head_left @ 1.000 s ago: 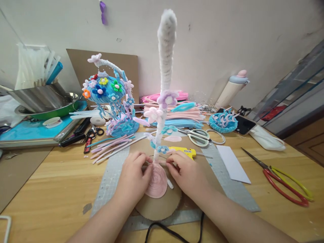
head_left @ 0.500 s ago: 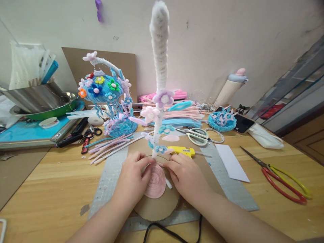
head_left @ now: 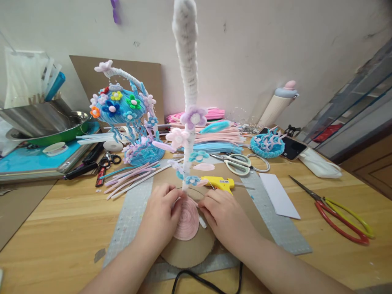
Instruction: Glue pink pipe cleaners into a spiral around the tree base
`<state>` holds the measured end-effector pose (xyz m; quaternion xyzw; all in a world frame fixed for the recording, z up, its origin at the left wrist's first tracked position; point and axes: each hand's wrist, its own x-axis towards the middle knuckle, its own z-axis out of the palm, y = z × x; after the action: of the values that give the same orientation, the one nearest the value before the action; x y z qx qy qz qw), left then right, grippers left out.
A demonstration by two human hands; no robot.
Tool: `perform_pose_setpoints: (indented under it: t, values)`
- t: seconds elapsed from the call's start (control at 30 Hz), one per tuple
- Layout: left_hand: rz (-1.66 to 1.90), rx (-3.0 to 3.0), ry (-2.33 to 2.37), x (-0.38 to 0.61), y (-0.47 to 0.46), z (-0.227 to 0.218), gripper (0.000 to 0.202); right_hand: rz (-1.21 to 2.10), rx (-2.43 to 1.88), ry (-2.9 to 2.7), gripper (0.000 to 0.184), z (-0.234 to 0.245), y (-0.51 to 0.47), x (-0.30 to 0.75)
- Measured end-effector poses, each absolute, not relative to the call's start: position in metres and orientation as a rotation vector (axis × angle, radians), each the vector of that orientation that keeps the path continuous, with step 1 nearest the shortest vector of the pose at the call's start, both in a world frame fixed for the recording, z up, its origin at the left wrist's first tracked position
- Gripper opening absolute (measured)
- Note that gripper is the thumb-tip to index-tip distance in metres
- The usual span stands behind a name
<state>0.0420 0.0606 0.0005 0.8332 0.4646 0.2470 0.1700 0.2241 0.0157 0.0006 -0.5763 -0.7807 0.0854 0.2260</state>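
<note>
Evidently the left hand [head_left: 159, 213], nearer, pinches the pink coil [head_left: 186, 222]. Its strand [head_left: 193, 201] slants rightward, pinched by the right hand [head_left: 227, 212].

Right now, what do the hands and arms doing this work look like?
The left hand and right hand are bare, without gloves. No sleeves show on the left forearm or right forearm, nor any watch or bracelet.

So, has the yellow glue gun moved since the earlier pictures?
No: against the grey cutting mat, the yellow glue gun lies where it did; only the camera's view has shifted.
</note>
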Motion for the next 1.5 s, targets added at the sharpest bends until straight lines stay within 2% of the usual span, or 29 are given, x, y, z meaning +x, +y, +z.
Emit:
perform_pose_setpoints:
  t: [0.27,0.5,0.93,1.5]
  values:
    - [0.704,2.412,1.288,0.042,0.059,0.004,0.025,0.103,-1.482,-2.276,0.010,-0.005,0.013,0.228]
    - [0.699,2.412,1.303,0.043,0.058,0.002,0.025,0.096,-1.466,-2.239,0.014,-0.005,0.013,0.229]
    - [0.697,2.435,1.300,0.044,0.057,0.007,0.023,0.157,-1.444,-2.262,0.017,0.002,0.011,0.230]
    - [0.699,2.458,1.304,0.043,0.057,0.006,0.023,0.424,-1.456,-2.170,0.021,0.007,0.009,0.231]
